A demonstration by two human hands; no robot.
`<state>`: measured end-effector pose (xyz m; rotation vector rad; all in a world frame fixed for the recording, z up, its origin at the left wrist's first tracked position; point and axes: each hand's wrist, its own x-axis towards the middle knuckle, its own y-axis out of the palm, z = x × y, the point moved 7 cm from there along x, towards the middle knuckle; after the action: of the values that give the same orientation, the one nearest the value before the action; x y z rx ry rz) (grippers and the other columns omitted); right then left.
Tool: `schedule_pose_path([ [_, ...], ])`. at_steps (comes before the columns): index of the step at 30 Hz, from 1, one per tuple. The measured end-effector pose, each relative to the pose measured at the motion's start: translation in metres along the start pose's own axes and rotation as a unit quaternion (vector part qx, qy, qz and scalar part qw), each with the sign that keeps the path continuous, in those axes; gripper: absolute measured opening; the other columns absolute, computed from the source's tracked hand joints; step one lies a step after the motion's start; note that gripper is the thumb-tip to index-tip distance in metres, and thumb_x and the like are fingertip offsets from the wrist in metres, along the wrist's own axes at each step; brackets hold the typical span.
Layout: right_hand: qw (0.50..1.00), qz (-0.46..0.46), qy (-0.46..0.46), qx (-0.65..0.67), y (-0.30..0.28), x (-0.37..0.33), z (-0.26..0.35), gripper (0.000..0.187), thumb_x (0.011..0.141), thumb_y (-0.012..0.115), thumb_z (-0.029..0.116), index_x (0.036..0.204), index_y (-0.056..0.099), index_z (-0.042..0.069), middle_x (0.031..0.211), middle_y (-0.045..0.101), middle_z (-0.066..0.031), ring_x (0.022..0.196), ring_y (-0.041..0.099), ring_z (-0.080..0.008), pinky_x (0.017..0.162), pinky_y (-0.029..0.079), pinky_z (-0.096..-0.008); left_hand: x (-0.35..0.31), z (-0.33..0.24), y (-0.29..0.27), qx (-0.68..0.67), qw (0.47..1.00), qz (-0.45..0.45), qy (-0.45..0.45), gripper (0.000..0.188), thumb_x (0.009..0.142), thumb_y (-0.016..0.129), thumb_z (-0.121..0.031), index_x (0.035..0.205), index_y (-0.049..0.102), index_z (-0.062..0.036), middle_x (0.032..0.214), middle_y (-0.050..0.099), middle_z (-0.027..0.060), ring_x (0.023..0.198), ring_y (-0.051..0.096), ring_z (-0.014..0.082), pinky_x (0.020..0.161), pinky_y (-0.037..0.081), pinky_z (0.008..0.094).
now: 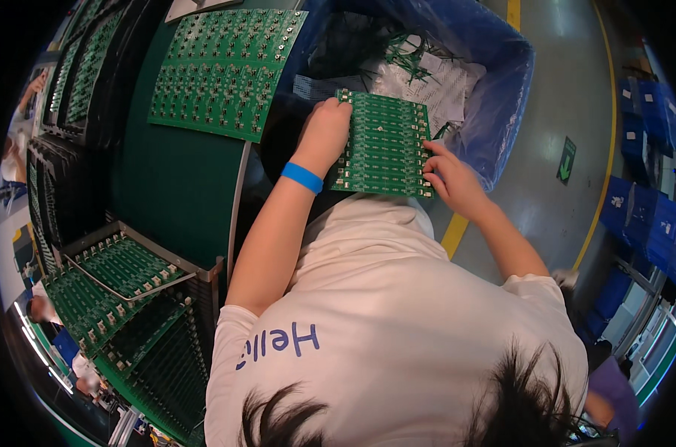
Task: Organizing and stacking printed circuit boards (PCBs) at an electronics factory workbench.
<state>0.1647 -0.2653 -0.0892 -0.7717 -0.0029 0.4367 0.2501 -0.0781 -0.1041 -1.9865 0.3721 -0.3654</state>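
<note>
A green circuit board panel with rows of small parts and pale connectors along its two sides is held up in front of my lap. My left hand, below a blue wristband, is closed on its upper left edge. At the right edge, my right hand touches the board with thumb and fingertips by the connectors. Behind the board is a blue bin lined with clear plastic, holding paper sheets and green strips of scrap.
Another green panel lies on the dark green tabletop to my left. Racks of upright boards line the far left. A metal-framed stack of boards stands at the near left. Blue crates are across the aisle at right.
</note>
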Motion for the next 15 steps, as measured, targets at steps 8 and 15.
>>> schedule_pose_path([
  [8, 0.984, -0.008, -0.125, -0.128, -0.008, 0.007, 0.016, 0.009, 0.076, 0.06, 0.009, 0.082, 0.054, 0.007, 0.117, 0.049, -0.0124, 0.098, 0.053, -0.0286, 0.081, 0.044, -0.0341, -0.005, 0.0, 0.001, -0.014, 1.0, -0.008, -0.006, 0.012, 0.07, 0.051, 0.002, 0.081, 0.054, -0.0025, 0.079, 0.054, 0.0139, 0.081, 0.055, 0.0315, 0.069, 0.048, 0.0386],
  [15, 0.985, 0.037, -0.071, -0.155, -0.011, 0.01, 0.022, 0.011, 0.072, 0.064, 0.013, 0.079, 0.057, 0.008, 0.111, 0.052, -0.0077, 0.092, 0.056, -0.0241, 0.075, 0.047, -0.0338, -0.003, 0.013, 0.006, -0.08, 0.994, -0.062, -0.032, 0.007, 0.071, 0.054, -0.001, 0.077, 0.055, -0.0023, 0.078, 0.057, 0.0153, 0.078, 0.056, 0.0327, 0.067, 0.047, 0.0416],
])
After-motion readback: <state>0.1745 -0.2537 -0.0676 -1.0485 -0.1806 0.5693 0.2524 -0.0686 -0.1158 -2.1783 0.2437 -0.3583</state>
